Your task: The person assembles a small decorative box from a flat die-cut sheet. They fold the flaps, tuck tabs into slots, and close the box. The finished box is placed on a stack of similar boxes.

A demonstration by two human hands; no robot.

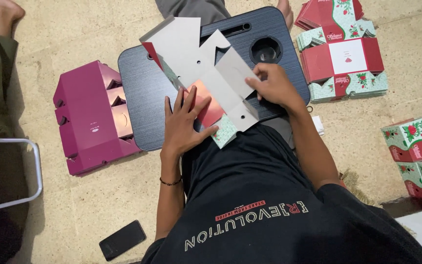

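A flat cardboard box blank (196, 58), grey on its inner side with red and floral green print at its edges, lies across a dark lap desk (140, 93) in front of me. My left hand (184, 122) rests flat on the blank's near part, fingers spread, pressing it down. My right hand (272, 85) pinches a grey flap at the blank's right side, fingers bent over its edge.
Magenta folded boxes (91, 117) lie in a stack to the left of the desk. Flat red and green box blanks (340, 58) are piled at the upper right, and assembled floral boxes (416, 146) stand at the right. A black phone (122, 239) lies on the floor. Another person's foot (285, 9) shows at the top.
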